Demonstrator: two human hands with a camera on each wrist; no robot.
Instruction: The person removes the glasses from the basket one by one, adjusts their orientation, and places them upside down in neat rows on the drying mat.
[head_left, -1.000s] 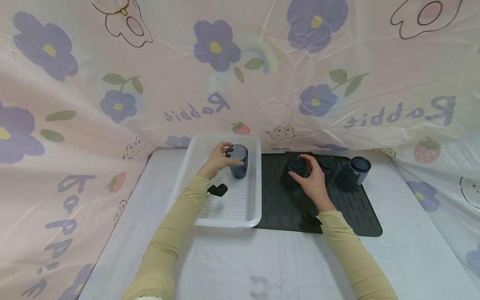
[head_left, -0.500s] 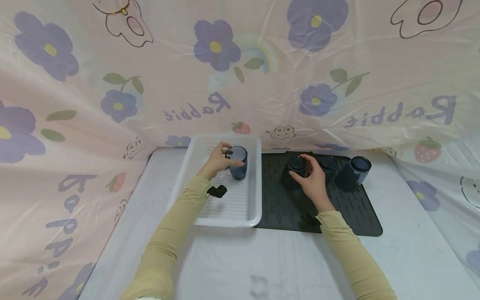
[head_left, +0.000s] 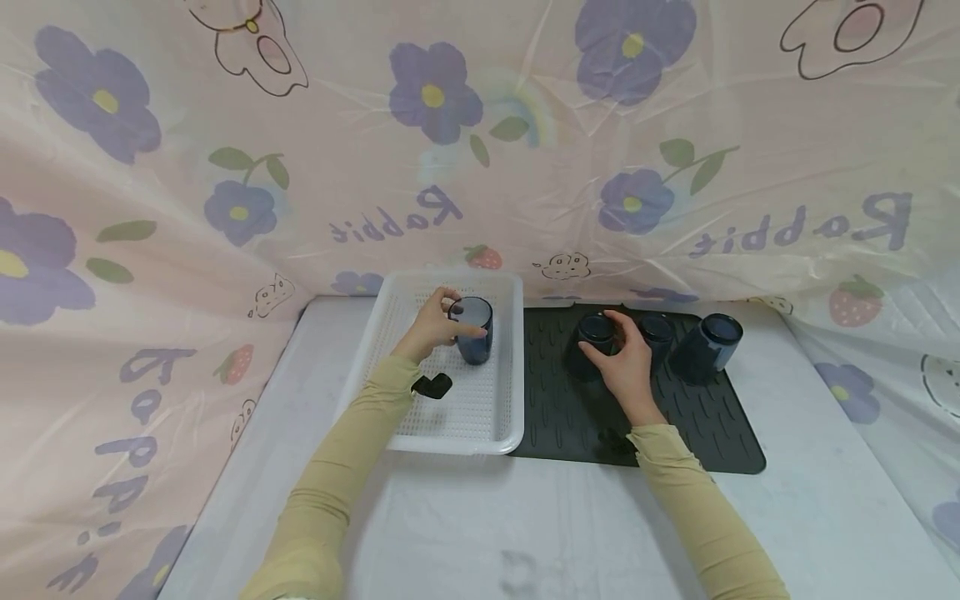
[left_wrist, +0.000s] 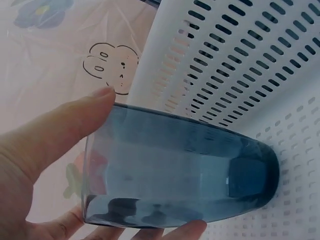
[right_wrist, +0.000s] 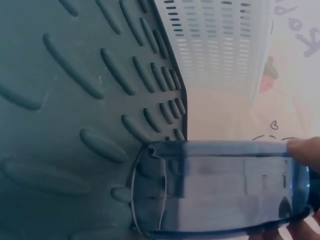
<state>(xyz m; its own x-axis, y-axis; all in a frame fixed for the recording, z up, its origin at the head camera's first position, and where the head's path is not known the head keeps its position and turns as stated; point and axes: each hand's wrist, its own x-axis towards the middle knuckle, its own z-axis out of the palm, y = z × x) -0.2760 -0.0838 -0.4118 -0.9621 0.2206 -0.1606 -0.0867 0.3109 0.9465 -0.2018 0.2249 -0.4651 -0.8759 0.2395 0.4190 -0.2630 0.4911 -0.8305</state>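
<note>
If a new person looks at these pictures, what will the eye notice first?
Probably the two hands, each gripping a dark blue glass: the left hand holds one glass in the white perforated tray, the right hand another on the black ridged mat. Behind hangs a pink flowered sheet.

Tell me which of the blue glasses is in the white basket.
The glass gripped by the left hand. It alone stands in the white basket; the other three sit on the black mat, one of them held by the right hand.
</note>
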